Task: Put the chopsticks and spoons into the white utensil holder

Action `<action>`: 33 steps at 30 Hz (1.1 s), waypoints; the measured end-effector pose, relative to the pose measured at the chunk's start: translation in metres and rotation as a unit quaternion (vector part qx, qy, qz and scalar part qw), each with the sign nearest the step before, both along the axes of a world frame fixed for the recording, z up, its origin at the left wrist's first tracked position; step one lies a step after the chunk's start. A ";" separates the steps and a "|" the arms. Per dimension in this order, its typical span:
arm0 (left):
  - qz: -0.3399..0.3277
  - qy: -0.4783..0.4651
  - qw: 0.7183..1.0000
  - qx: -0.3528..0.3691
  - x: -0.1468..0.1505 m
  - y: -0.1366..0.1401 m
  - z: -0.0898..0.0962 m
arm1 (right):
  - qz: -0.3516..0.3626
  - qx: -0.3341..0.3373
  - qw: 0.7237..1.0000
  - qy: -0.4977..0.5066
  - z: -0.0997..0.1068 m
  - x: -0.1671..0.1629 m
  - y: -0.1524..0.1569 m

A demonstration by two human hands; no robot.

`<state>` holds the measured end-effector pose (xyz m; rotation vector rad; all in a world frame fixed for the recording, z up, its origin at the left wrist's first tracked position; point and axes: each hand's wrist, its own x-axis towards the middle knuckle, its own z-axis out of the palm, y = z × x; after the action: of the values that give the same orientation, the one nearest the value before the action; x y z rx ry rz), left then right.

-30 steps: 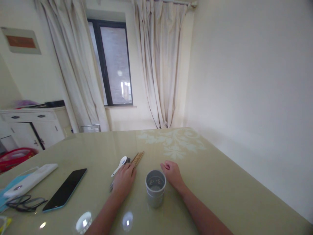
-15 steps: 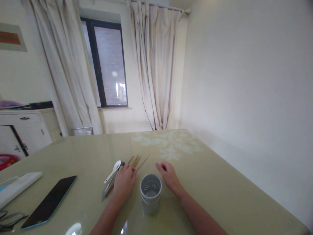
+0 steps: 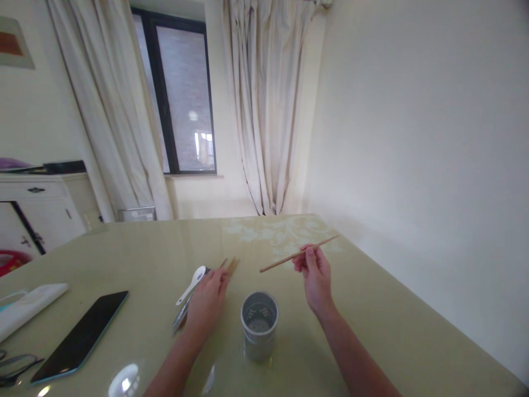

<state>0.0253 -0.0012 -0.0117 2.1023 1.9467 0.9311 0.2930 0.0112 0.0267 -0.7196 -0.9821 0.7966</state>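
Up off the table, my right hand (image 3: pixel 317 278) pinches a single wooden chopstick (image 3: pixel 276 265), which slants up to the right. My left hand (image 3: pixel 206 300) lies over a bunch of chopsticks (image 3: pixel 232 268), its fingers curled on them; their tips poke out past the fingertips. Against the left side of that hand is a white spoon (image 3: pixel 191 286) with a dark mark in its bowl. Metal utensils (image 3: pixel 179 320) stick out beneath the hand, mostly hidden. Between my forearms stands a grey cylindrical holder (image 3: pixel 259 346), upright, with small holes in its bottom and nothing inside.
The glossy greenish table (image 3: pixel 372 331) meets a white wall on the right. To the left lie a black-screened tablet or phone (image 3: pixel 82 336), a white long object (image 3: pixel 31 309) and dark-framed glasses (image 3: pixel 19 368). A curtained window is beyond the table.
My right hand has moved up and right from near the holder and now has one chopstick, formerly beside my left hand. My left hand has stayed on the bunch. The view has shifted slightly.
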 end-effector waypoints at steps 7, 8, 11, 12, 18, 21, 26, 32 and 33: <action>0.067 0.220 0.970 -0.079 -0.003 -0.002 -0.008 | 0.147 -0.020 0.967 -0.208 -0.003 -0.014 -0.021; 0.065 0.225 0.968 -0.083 -0.001 -0.003 -0.007 | 0.155 -0.018 0.959 -0.238 -0.005 -0.019 -0.023; 0.054 0.233 0.966 -0.096 -0.001 -0.006 -0.003 | 0.138 -0.013 0.951 -0.277 -0.015 -0.028 -0.024; 0.052 0.233 0.966 -0.100 -0.001 -0.007 -0.002 | 0.127 -0.015 0.953 -0.276 -0.018 -0.029 -0.023; 0.017 0.222 0.966 -0.133 0.003 -0.013 -0.001 | 0.105 -0.100 0.951 -0.273 -0.048 -0.034 -0.002; -0.017 0.207 0.973 -0.103 0.014 -0.014 0.001 | 0.139 -0.138 0.942 -0.272 -0.060 -0.043 0.004; -0.111 0.062 0.984 -0.126 0.036 -0.015 0.004 | 0.174 -0.134 0.941 -0.257 -0.058 -0.053 0.005; -0.078 0.010 0.995 -0.057 0.024 -0.010 0.003 | 0.037 -0.044 0.987 -0.147 -0.023 -0.024 0.003; -0.047 0.038 0.997 -0.047 0.018 -0.009 0.002 | -0.004 -0.020 0.992 -0.127 -0.016 -0.014 0.003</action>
<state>0.0430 -0.0098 -0.0096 2.1844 1.8682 0.7369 0.2787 0.0146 0.0104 -0.8747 -1.1937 0.7310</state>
